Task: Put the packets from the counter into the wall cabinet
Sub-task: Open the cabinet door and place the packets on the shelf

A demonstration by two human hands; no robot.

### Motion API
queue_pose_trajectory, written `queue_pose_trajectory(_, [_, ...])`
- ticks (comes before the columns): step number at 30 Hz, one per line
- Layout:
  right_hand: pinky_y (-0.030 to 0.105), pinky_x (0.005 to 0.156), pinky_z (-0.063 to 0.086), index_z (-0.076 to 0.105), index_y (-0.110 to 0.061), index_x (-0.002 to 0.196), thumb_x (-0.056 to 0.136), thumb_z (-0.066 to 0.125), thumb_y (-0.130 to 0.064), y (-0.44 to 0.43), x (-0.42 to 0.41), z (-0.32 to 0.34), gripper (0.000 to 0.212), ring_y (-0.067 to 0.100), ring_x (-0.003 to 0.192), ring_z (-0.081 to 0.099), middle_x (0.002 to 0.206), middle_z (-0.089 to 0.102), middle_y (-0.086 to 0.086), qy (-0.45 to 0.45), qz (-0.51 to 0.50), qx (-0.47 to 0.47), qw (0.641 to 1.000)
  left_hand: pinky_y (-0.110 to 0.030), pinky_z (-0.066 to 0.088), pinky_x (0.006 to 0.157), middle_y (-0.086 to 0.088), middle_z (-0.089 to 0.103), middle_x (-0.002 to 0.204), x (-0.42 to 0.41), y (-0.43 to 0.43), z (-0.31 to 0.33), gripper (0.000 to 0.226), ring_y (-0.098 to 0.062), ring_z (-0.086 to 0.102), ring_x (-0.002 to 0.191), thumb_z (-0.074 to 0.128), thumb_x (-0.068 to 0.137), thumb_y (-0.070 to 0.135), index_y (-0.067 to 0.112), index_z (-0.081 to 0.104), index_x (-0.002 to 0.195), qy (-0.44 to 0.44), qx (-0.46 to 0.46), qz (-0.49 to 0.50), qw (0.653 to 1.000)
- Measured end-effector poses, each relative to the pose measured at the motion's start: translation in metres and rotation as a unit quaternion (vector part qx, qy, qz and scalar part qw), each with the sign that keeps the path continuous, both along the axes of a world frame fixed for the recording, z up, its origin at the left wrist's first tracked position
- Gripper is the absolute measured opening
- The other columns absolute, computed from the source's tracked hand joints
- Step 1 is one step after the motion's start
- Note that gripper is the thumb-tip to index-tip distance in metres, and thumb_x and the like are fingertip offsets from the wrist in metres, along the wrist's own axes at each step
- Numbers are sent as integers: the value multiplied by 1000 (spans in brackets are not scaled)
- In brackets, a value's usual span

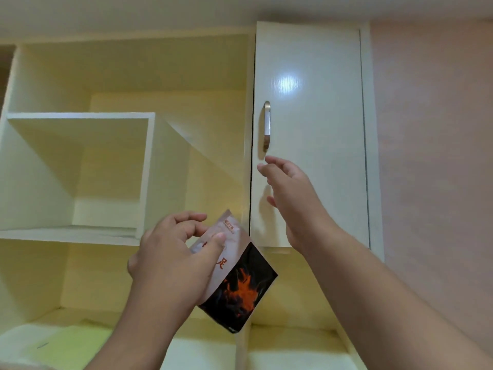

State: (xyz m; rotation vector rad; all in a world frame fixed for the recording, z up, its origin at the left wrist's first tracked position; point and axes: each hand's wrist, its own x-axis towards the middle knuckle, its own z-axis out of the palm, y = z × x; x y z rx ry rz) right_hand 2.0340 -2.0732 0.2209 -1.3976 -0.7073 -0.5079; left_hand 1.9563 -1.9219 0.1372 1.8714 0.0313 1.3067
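The left hand (170, 252) has its grip clamped on the packet (237, 279) — long axis tilted, foot low-right — just below the cabinet door (306, 129). The right hand (290, 193), fingers apart (nothing held), is nearer the handle (266, 126).

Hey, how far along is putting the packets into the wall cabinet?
Done: nothing visible yet; no packet shows on the open shelves. In hand: the left hand holds one packet, while the open right hand reaches just below the closed door's handle. Left: opening the door and placing the packet.
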Motion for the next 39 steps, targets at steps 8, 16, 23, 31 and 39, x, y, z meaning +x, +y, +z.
queue_pose_trajectory(8, [40,100,51,61,-26,134,90,66,-38,12,27,43,46,12,119,57,132,60,-11,1,58,-3,998,-56,44,104,32,61,111,11,4,23,16,-18,56,122,78,83,38,36,71,69,-21,6,11,1000])
queue_pose_trajectory(16, [33,90,54,67,-23,128,88,74,-29,6,26,52,41,17,105,64,127,66,3,-36,97,-10,995,-58,43,105,35,59,109,5,0,40,21,-17,54,122,78,83,39,39,68,65,-58,20,21,998])
queue_pose_trajectory(23, [44,106,50,54,-40,139,81,82,-33,-12,20,53,64,22,134,51,151,43,7,-68,81,-77,991,-60,46,102,35,60,112,-9,0,38,21,-20,58,123,74,75,54,35,73,68,-65,13,13,998])
queue_pose_trajectory(31, [47,110,44,37,-55,145,68,89,-43,1,18,59,94,20,133,45,141,43,0,-111,-80,-100,986,-62,46,102,34,60,118,-19,9,39,15,-22,58,124,79,81,45,33,74,73,-72,11,31,997])
queue_pose_trajectory(39, [37,95,41,24,-42,145,71,69,-1,11,9,57,96,22,107,36,116,43,1,-208,-311,-98,922,-58,41,106,37,57,111,-22,14,38,12,-17,52,122,75,79,43,36,71,70,-68,27,62,995])
